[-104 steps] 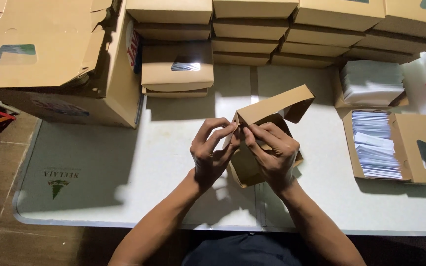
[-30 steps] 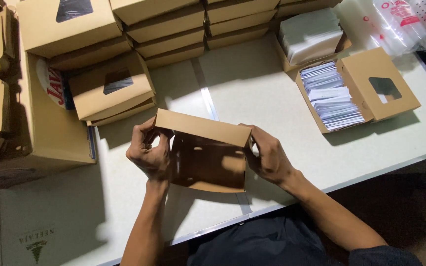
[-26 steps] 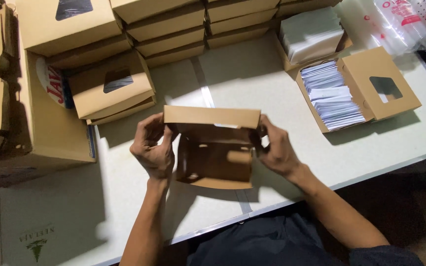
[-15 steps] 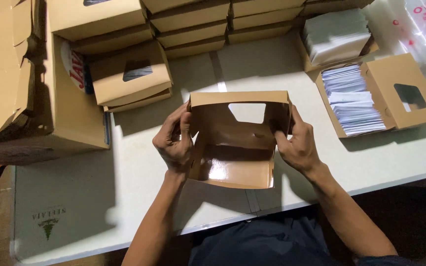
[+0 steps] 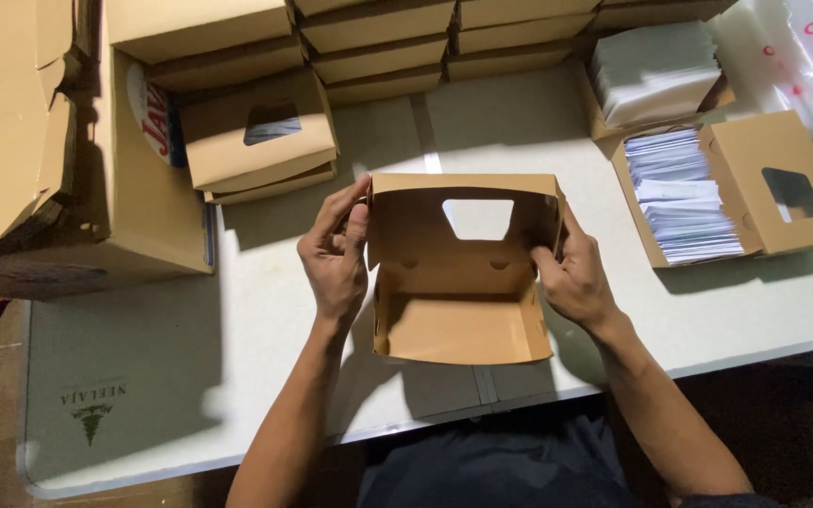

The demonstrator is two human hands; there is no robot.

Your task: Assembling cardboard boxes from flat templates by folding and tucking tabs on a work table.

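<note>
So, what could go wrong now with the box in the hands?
1. The box is held only at its two side walls, left hand and right hand; squeezing could crease the thin card.
2. The window cut in its far panel leaves narrow strips, which might tear or bend.
3. The box juts over the table edge, so it might fall to the floor if it slips.

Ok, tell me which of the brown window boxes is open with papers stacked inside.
The box at the right: its windowed lid is flipped open beside a stack of white papers. The box in both hands is empty; the stacked boxes are shut.
</note>
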